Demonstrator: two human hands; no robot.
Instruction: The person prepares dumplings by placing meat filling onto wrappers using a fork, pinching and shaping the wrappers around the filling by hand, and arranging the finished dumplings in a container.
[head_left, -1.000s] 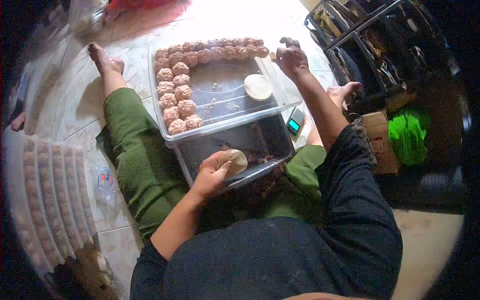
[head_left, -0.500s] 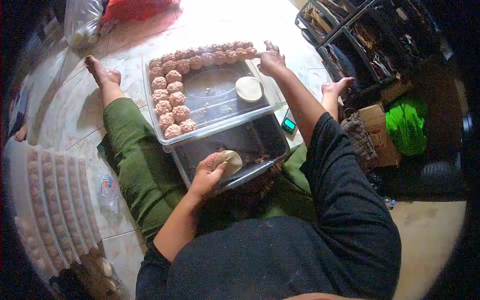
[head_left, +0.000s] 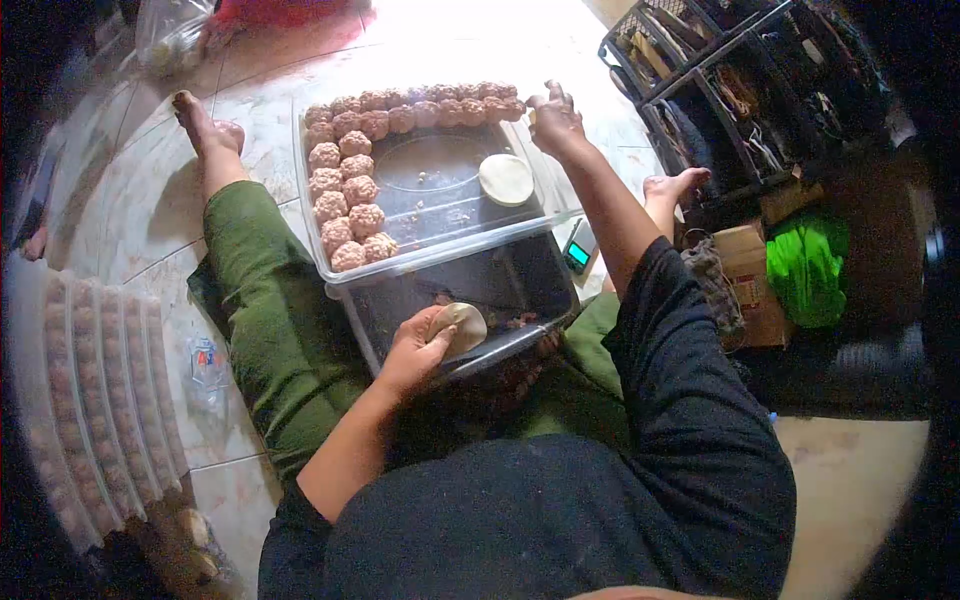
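Balls (head_left: 360, 190) along left and far sides of tray (head_left: 432, 210), disc (head_left: 507, 180) at its right

Pale disc (head_left: 467, 326) in left grip (head_left: 414, 350)

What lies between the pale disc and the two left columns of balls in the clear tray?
Only tray floor with scattered crumbs separates disc from balls, in the head view.

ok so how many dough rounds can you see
2: a flat round in the tray of meatballs, towards its right side, and another round in the left hand. More may be hidden beneath either.
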